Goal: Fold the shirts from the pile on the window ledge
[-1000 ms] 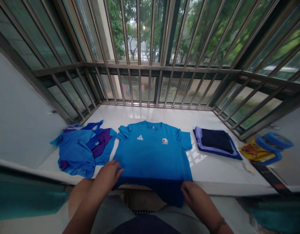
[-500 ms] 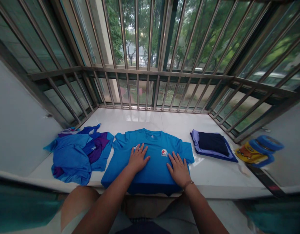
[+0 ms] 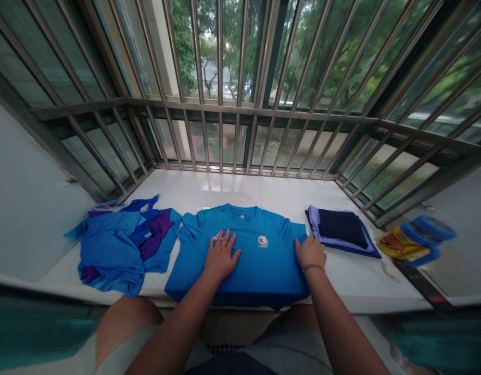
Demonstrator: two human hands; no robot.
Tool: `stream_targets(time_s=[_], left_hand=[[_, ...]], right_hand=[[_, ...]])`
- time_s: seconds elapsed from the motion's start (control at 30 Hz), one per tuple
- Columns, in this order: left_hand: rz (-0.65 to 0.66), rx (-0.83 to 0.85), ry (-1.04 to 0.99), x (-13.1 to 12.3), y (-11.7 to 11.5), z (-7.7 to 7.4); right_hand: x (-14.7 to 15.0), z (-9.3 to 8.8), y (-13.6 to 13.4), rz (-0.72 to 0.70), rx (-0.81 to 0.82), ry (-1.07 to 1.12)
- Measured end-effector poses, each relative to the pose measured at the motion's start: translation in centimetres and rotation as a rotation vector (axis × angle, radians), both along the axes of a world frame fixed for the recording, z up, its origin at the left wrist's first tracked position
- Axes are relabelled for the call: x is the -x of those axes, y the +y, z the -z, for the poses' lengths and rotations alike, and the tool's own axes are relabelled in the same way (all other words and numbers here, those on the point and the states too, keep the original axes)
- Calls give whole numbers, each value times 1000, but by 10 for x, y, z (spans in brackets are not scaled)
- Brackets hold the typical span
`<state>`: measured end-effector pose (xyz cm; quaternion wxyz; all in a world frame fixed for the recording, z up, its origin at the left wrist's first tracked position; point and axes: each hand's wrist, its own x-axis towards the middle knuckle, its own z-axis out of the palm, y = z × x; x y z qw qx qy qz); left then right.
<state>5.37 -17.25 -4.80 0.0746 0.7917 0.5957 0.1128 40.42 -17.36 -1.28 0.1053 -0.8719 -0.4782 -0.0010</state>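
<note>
A bright blue T-shirt (image 3: pixel 260 263) lies flat, chest up, on the white window ledge (image 3: pixel 232 190), its hem hanging over the front edge. My left hand (image 3: pixel 220 255) rests open on the shirt's chest, fingers spread beside the white logo. My right hand (image 3: pixel 311 251) is at the shirt's right sleeve, fingers curled around the sleeve's edge.
A heap of blue and purple clothes (image 3: pixel 121 242) lies left of the shirt. A folded stack of dark and lilac garments (image 3: pixel 342 229) sits to the right. Farther right are blue rings and a yellow toy (image 3: pixel 418 237). Metal window bars (image 3: pixel 240 120) enclose the ledge.
My hands left the shirt's hem and moved up onto its chest. Then my right hand slid rightward to the sleeve and closed on it. The left hand stayed flat.
</note>
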Motion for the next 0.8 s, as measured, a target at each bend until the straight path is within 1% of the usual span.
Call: stream_targets(time_s=[0.07, 0.13, 0.23, 0.33, 0.37, 0.4, 0.43, 0.5, 0.53, 0.57, 0.6, 0.63, 0.67, 0.8], left_hand=[[-3, 2, -3, 0, 0, 0], [-1, -2, -6, 1, 0, 1], [-1, -15, -11, 1, 0, 3], [1, -26, -9, 2, -1, 5], [1, -27, -7, 2, -1, 5], [1, -27, -4, 2, -1, 5], [1, -26, -1, 2, -1, 5], [1, -24, 3, 2, 0, 4], [0, -23, 4, 2, 0, 4], [0, -20, 5, 2, 0, 4], [0, -17, 4, 2, 0, 4], [1, -14, 2, 2, 0, 4], [1, -11, -1, 2, 0, 4], [2, -5, -14, 2, 0, 2]], right_hand=[[-9, -3, 10, 5, 60, 82], [-15, -5, 19, -8, 67, 131], [-19, -12, 25, 8, 10, 169], [-10, -18, 19, 3, -84, 177], [-4, -20, 16, -45, -136, 171], [3, -21, 11, -142, -196, 157], [10, -21, 6, -287, -252, 139], [24, -19, -5, -659, -298, 110], [29, -18, -10, -833, -273, 106], [32, -16, -15, -963, -216, 111], [34, -13, -19, -1044, -154, 120], [34, -10, -22, -1078, -107, 129], [32, -7, -25, -1075, -83, 133], [15, 8, -32, -903, -74, 105]])
